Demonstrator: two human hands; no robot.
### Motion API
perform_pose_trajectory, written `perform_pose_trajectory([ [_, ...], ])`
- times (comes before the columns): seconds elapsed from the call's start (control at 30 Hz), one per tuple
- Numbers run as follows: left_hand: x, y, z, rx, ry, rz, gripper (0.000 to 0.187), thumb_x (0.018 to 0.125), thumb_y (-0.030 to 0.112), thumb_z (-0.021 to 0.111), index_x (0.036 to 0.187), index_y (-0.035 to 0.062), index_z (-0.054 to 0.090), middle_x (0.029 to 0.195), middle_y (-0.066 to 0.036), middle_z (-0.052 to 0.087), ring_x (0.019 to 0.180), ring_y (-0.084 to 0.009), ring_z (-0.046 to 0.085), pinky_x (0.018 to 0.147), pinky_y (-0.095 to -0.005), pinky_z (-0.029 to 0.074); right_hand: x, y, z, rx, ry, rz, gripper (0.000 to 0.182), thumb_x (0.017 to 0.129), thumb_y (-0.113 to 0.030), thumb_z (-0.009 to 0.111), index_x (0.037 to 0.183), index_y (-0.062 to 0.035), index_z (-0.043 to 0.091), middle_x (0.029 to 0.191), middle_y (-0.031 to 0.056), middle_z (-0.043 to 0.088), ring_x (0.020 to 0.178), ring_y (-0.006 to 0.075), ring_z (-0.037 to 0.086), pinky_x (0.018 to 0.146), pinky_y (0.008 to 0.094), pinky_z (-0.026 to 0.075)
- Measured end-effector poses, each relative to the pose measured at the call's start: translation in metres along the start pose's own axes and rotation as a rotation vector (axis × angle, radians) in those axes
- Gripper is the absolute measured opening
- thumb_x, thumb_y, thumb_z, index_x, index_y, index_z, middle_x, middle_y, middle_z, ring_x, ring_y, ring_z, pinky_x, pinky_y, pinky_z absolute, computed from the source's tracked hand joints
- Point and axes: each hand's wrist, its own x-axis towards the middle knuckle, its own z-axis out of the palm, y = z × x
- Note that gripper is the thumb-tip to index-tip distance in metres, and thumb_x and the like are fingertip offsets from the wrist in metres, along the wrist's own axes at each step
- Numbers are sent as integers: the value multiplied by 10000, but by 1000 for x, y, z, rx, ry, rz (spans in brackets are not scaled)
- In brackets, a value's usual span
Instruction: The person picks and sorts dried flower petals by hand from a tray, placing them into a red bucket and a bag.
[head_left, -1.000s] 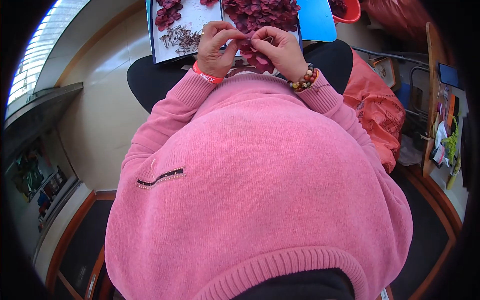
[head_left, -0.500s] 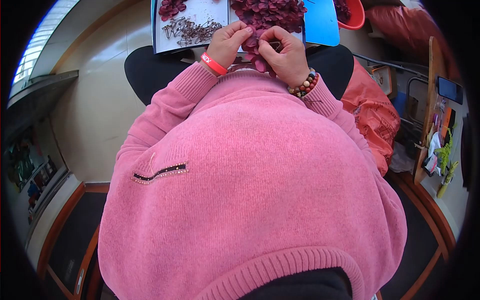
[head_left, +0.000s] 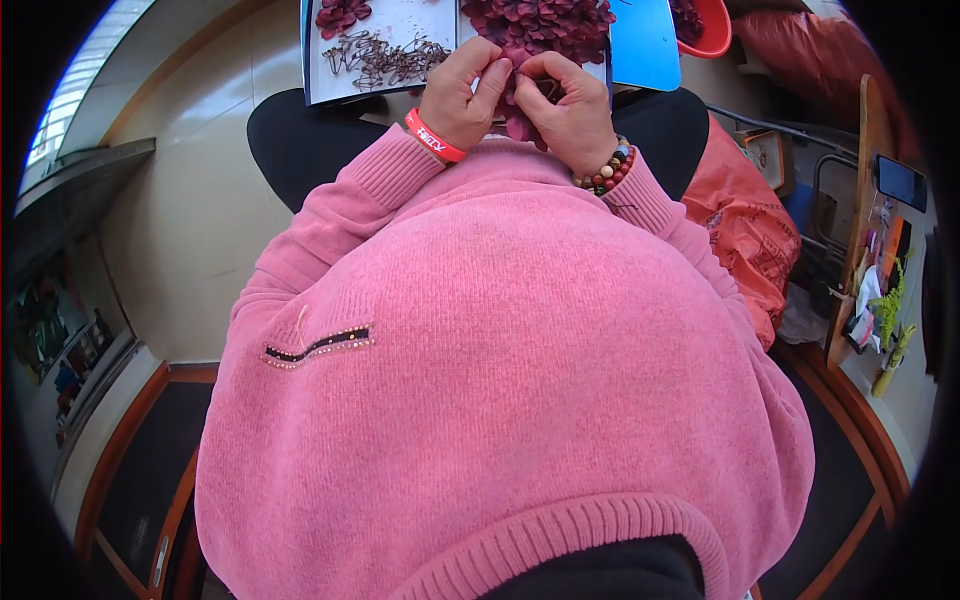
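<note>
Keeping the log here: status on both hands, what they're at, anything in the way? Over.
Left hand and right hand pinching maroon petals between them. Brown wiry pieces lie near left hand, petal pile beyond; nothing seen blocking.

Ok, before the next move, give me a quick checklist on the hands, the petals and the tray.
1. Left hand has a grip: ok, thumb and finger pinch at the top of the held petals.
2. Right hand in place: ok, its fingertips are at the held petals, close to the left ones.
3. Any stem between the fingertips: cannot tell, the fingers hide it.
4. Brown stems in view: ok, in a tangled heap on the left side of the tray.
5. Petal pile in view: ok, heaped on the tray's right side.
6. Bead bracelet clear of the held petals: ok, it sits back at the wrist.
</note>
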Motion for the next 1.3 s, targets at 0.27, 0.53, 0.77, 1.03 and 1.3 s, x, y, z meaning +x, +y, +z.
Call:
perform_pose_trajectory([
  [0.27,4,3,-5,219,44,312,113,797,-61,541,899,-12,538,808,-119,540,683,-235,531,606,-263,434,1,-5,-3,-76,23,-195,121,732,-31,611,847,3,615,781,103,622,677,170,609,613,253,479],
  [0.53,5,4,-4,238,102,470,267,621,-58,586,875,22,572,813,-104,567,730,-277,543,652,-339,448,0,-7,-5,-113,76,-363,130,719,-14,613,848,-3,608,791,110,615,678,198,611,618,268,483],
  [0.77,12,6,-12,369,75,651,288,613,-23,615,892,39,577,812,-84,542,710,-255,527,664,-337,448,-3,-11,-4,172,16,-57,93,790,-31,598,883,-24,597,790,49,616,647,109,592,532,228,468],
  [1.03,8,31,-22,411,59,644,172,755,67,622,922,50,584,827,-61,566,750,-208,556,854,-407,390,3,0,-12,886,-111,299,180,861,-55,559,1038,-59,589,924,22,620,732,77,597,598,198,502],
  [1.3,19,34,-23,327,120,429,112,745,55,615,850,73,579,761,-25,584,705,-200,553,834,-386,338,1,4,-12,789,-124,264,157,840,-38,585,991,-14,617,901,7,592,800,81,574,698,190,480],
])
